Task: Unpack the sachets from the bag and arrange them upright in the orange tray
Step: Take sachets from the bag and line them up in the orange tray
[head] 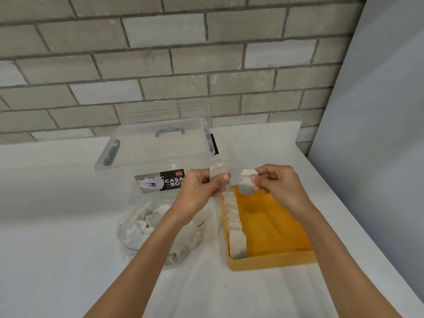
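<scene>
Starting low in the frame, on the white worktop [68,260]: orange tray [263,263] at lower right, long axis running away toward mid-frame; clear bag [128,235] just left of it, many loose sachets [149,216] inside. Standing on edge along the tray's left wall, a packed row [234,226], from near rim almost to far end; remaining tray floor bare orange.

Raised at mid-frame, over the tray's far left corner and the row's far end, both hands. In the left hand [199,189], fingers curled, thumb and forefinger pinching one sachet [218,172] by its lower part, top edge up. In the right hand [277,182], fingers likewise curled, pinching a second sachet [247,182] by its right side, flat face toward the camera. Held apart, the two sachets, a small gap between them.

Judging from this layout: free space below the right hand, right of the row, so probably a new row to start there; right hand nearer that bare floor, left hand nearer the bag. Calls for turning each sachet edge-on, faces parallel to those in the row, before lowering.

Beyond the hands, a clear box [160,145] with a dark label; farthest, a grey brick wall [206,65].
</scene>
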### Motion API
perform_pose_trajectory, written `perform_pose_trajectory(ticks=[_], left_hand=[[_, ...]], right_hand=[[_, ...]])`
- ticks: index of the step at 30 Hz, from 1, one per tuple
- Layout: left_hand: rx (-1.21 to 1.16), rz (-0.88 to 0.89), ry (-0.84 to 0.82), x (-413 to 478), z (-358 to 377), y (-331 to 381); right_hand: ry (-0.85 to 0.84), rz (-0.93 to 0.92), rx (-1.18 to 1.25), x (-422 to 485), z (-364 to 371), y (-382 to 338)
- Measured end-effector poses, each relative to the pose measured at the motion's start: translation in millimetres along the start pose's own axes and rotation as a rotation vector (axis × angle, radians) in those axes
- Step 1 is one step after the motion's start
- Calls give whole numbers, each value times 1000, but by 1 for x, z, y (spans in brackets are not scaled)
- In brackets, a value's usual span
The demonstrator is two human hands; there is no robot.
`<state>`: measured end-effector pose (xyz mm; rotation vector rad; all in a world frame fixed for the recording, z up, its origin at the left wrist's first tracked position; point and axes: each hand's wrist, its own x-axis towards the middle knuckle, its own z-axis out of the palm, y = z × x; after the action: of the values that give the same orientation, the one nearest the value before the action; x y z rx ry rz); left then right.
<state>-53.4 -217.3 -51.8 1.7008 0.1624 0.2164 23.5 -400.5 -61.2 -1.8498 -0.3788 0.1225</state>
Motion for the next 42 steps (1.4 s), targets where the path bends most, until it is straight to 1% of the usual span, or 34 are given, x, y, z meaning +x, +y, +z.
perform_pose_trajectory(ticks=[4,8,14,18,24,28,31,33,35,36,37,39,40,42], left_hand=[[-3,-53,32,-1,-6,-10],[12,-72,42,-1,-10,-15],[-9,-67,59,-1,-14,-19],[-32,-60,32,-1,-14,-23],[27,-66,15,0,-13,-28],[60,-73,-16,0,-9,-26],[52,-83,-41,0,-4,-28],[45,-82,-61,1,0,-30],[32,-79,-71,2,4,-32],[24,-80,-71,3,6,-33],[15,-79,-71,4,8,-33],[4,-72,-70,6,15,-32],[10,-65,-73,7,18,-32],[47,-57,-78,8,24,-31]], right_hand=[[-17,75,-230,16,5,28],[-38,129,-355,29,18,45],[-26,161,-387,32,32,48],[-16,193,-385,30,37,52],[21,204,-408,28,40,55],[71,229,-461,30,42,59],[57,264,-546,29,39,57],[62,248,-589,26,31,48],[55,180,-545,20,21,36],[46,137,-474,15,18,27],[26,117,-357,10,15,18],[-75,145,-66,1,12,2],[-116,158,18,-1,13,0],[-119,144,29,-1,13,1]])
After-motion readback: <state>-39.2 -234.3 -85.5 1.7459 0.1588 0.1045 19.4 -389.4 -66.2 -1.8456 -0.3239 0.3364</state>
